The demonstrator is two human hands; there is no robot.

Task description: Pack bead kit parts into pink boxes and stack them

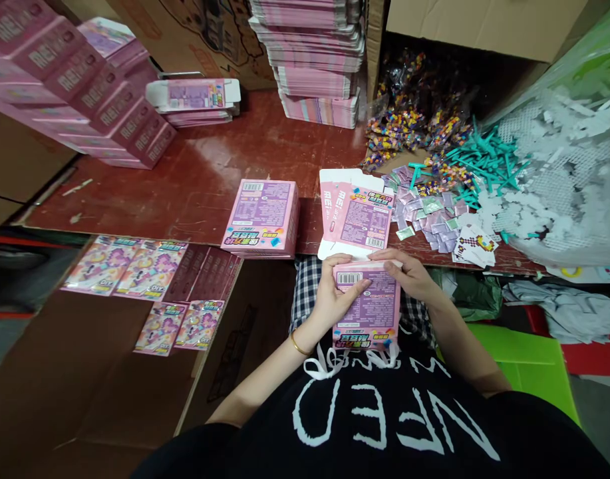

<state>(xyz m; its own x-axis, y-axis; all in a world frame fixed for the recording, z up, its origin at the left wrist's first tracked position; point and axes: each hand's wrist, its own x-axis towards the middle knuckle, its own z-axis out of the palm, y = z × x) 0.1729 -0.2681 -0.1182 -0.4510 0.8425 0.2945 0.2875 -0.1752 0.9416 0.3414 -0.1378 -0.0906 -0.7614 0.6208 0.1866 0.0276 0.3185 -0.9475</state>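
Note:
Close to my body, both hands hold a pink and purple cardboard box (366, 306), its printed back face up and a barcode at the far end. My left hand (338, 293) wraps the left side, thumb lying across the face. At the far right corner, my right hand (407, 273) grips the edge with bent fingers. Just beyond it lie flat, unfolded pink cartons (357, 213) at the table edge. A finished-looking pink box (261, 216) sits to the left of them on the table.
The red table (199, 179) carries stacked pink boxes (85, 93), piles of flat cartons (317, 80), bead bags (409, 126), teal plastic tools (489, 159), small sachets (429, 216), printed cards (477, 246) and white pegboards (564, 146). A large carton (100, 399) at lower left holds packed boxes (150, 266).

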